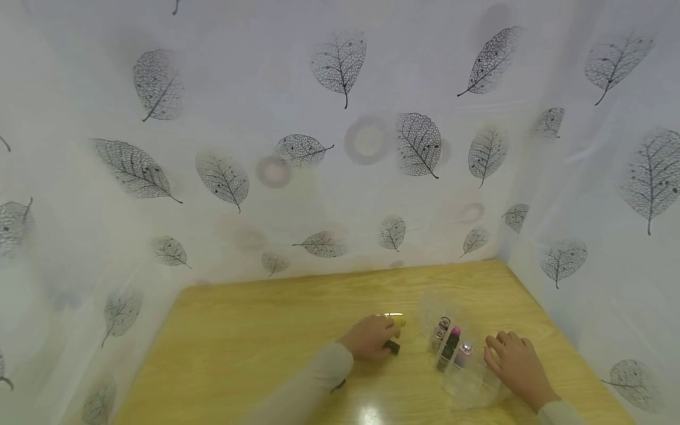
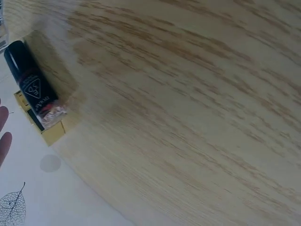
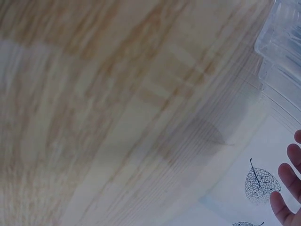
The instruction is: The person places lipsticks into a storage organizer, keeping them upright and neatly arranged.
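My left hand is low over the table, beside a small black tube and a shiny gold piece. In the left wrist view the black tube has a printed triangle, and a gold piece shows beside it. Two fingertips appear apart from the tube at that view's left edge. A clear plastic case lies opened, holding a pink-topped lipstick and other small cosmetics. My right hand is at the case's right side, fingers loosely bent; whether it touches the case is hidden.
A small dark item lies partly hidden by the left forearm. The wooden table meets leaf-printed white sheeting at the back and both sides. The case's raised lid stands toward the back.
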Action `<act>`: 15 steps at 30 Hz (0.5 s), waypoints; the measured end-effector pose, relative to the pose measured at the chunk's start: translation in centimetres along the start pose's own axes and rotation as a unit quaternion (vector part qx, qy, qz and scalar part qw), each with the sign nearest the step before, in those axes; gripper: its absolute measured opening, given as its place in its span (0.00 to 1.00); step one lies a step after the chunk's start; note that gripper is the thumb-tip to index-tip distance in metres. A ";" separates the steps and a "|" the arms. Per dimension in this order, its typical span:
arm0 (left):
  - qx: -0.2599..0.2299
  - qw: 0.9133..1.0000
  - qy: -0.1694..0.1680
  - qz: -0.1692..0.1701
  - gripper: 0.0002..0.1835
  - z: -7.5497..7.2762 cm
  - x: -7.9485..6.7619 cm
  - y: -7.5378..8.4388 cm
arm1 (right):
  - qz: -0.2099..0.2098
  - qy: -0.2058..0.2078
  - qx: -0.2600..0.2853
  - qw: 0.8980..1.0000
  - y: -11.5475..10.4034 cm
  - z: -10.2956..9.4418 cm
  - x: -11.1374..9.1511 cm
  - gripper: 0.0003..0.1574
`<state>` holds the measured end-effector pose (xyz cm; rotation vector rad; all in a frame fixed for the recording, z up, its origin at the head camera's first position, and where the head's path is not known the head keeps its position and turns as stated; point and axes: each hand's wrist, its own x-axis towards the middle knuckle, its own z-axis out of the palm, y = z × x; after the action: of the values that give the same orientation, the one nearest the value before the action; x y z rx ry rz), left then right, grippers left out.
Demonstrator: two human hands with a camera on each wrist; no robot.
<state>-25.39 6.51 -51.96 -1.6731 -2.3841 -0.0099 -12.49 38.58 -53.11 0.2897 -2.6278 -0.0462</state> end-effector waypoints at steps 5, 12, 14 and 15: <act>0.014 1.000 -0.006 0.006 0.14 0.2 -0.1 -0.1 | -0.006 0.003 -0.002 1.000 0.0 -0.1 0.0 0.10; 0.009 0.999 -0.034 -0.012 0.15 0.8 -0.4 -0.2 | -0.006 0.004 -0.004 1.000 0.0 0.0 0.0 0.10; 0.008 0.999 -0.044 -0.018 0.15 1.2 -0.4 -0.2 | -0.004 0.002 -0.004 1.000 -0.1 -0.1 0.1 0.10; 0.007 0.999 -0.048 -0.021 0.15 1.4 -0.4 -0.3 | -0.004 0.000 -0.003 1.000 -0.1 -0.1 0.1 0.10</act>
<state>-25.76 6.24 -53.34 -1.6533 -2.4832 0.0817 -12.46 38.49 -52.97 0.2967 -2.6257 -0.0571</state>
